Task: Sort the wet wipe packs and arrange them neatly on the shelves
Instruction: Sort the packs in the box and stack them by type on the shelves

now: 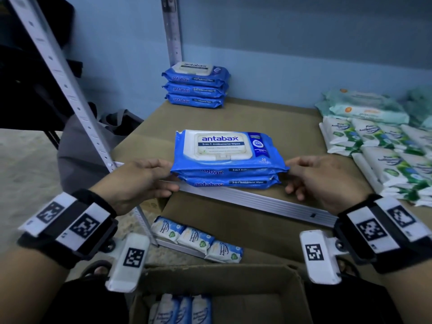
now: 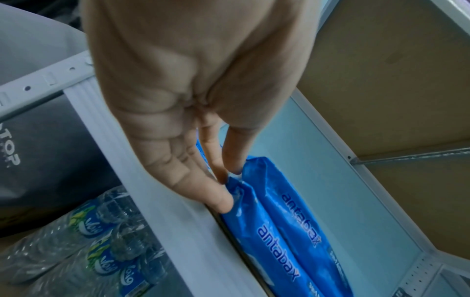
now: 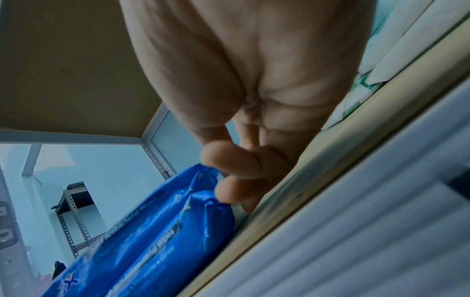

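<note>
Two blue antabax packs (image 1: 228, 160), stacked at the shelf (image 1: 233, 118) front edge, are held at their crimped ends: left hand (image 1: 142, 181) grip pinched on the left seam, right hand (image 1: 320, 181) grip curled round the right seam. White-green packs (image 1: 378, 148) lie close on the right. Open board is seen behind, up to three stacked blue packs (image 1: 196, 87) at the back post.

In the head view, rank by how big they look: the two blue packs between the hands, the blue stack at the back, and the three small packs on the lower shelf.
1. Front blue pair
2. Lower-shelf row and back stack: look similar; distance differs, so unranked.
</note>
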